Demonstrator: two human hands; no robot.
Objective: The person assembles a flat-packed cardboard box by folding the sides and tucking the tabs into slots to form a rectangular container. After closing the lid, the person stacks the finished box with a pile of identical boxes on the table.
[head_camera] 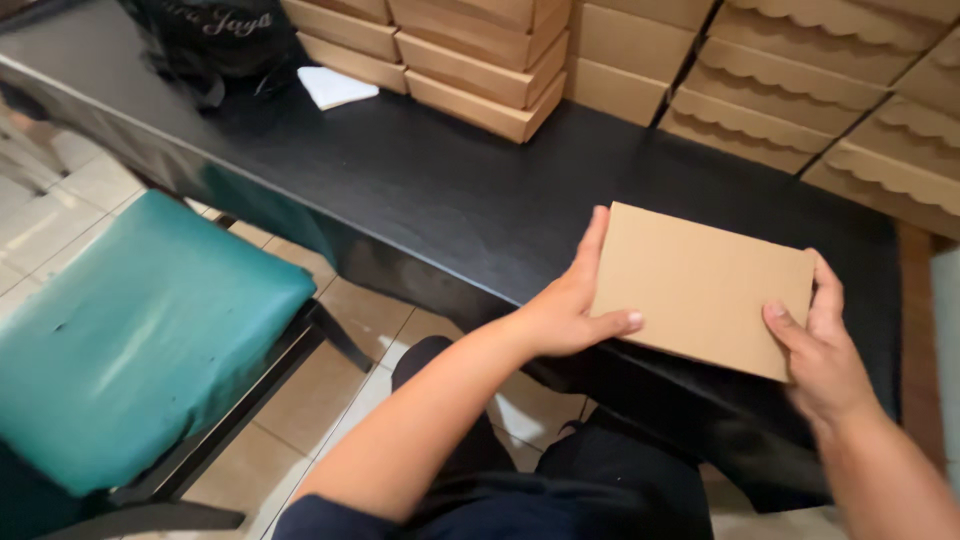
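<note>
A flat brown cardboard box [700, 285] lies closed near the front edge of a black table [440, 190]. My left hand [570, 300] grips the box's left side, fingers along its edge and thumb on the near edge. At the right near corner my right hand [825, 345] holds the box, thumb on the lid and fingers around the side. Both forearms reach in from below.
Stacks of similar brown boxes [480, 70] fill the table's far side, some with scalloped edges [800, 80]. A black bag [215, 40] and a white paper [335, 87] sit at the far left. A teal cushioned chair [140, 330] stands left on a tiled floor [330, 380].
</note>
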